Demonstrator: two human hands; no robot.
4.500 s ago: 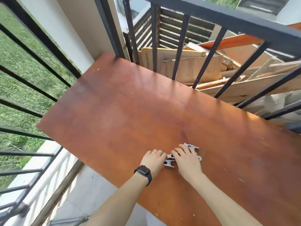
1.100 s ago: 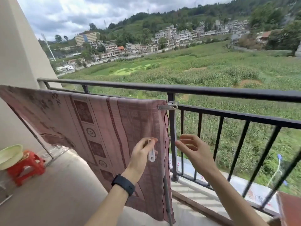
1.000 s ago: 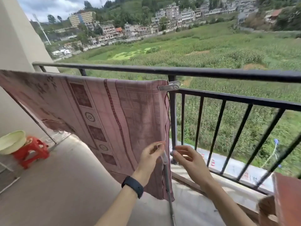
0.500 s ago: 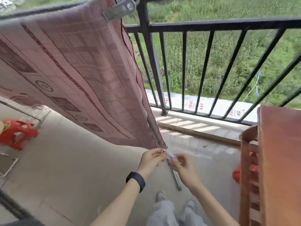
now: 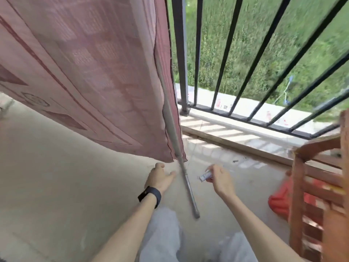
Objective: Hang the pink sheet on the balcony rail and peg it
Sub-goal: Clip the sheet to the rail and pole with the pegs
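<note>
The pink sheet hung down the inside of the balcony rail, its top edge out of view and its lower corner just above a person's hands. The left hand reached for that corner, fingers spread and empty; the right hand pinched a peg. A metal pole leaned beside the hem. A fumbled pinch could drop the peg, or the loose corner could slip free.

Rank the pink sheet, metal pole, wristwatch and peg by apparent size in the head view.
pink sheet
metal pole
wristwatch
peg, close to the wristwatch; blur leaves that pair unsure
</note>
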